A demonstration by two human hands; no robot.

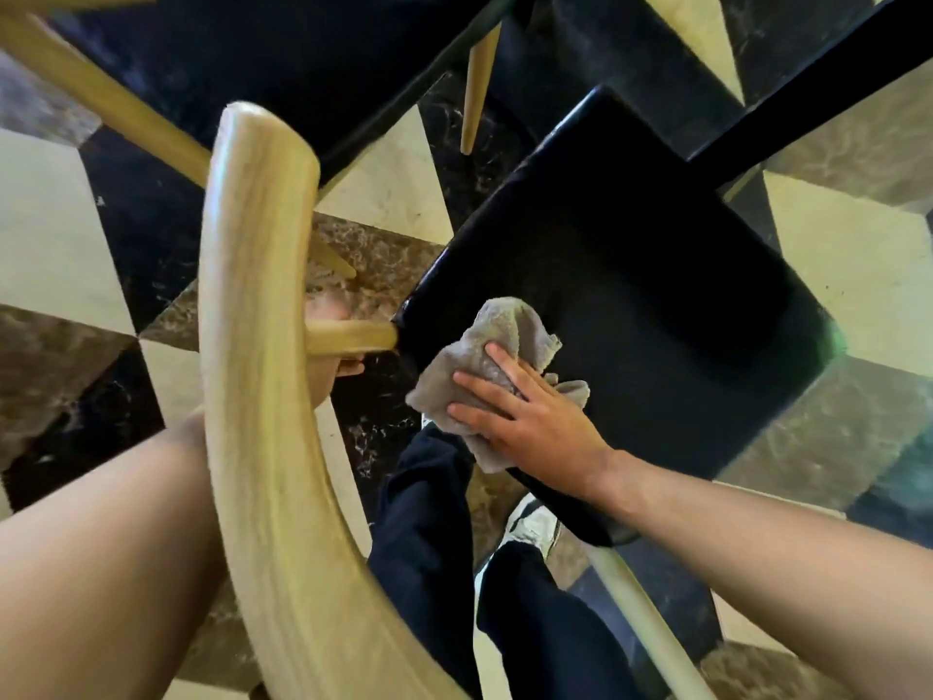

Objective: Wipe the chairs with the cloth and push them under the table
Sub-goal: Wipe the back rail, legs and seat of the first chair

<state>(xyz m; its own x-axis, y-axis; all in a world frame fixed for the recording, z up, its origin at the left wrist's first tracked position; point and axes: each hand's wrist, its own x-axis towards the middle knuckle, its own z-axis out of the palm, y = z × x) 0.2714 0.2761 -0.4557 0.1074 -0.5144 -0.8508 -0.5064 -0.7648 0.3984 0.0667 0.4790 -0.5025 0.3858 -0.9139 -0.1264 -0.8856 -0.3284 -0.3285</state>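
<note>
Right hand: the right hand (530, 421) lies flat, fingers spread, pressing a crumpled grey terry cloth (497, 366) onto the near left corner of the seat.
Left hand: the left hand (328, 366) is mostly hidden behind the backrest; its fingers wrap under a pale wooden spindle (353, 336), closed around it.
Cloth: bunched, partly under the palm, its loose folds spilling up and left of the fingers and over the seat's edge.
Chair: a black padded seat (631, 295) on a pale wooden frame; the seat's long axis runs from lower left to upper right, its far end reaching beneath a black table edge (808, 83).
Backrest: a curved pale wooden backrest rail (252, 346) sweeps from the bottom centre up to the upper left.
Second chair: another black-seated chair (252, 53) sits at the upper left.
Floor: a cream, brown and black marble tiled floor (50, 234).
</note>
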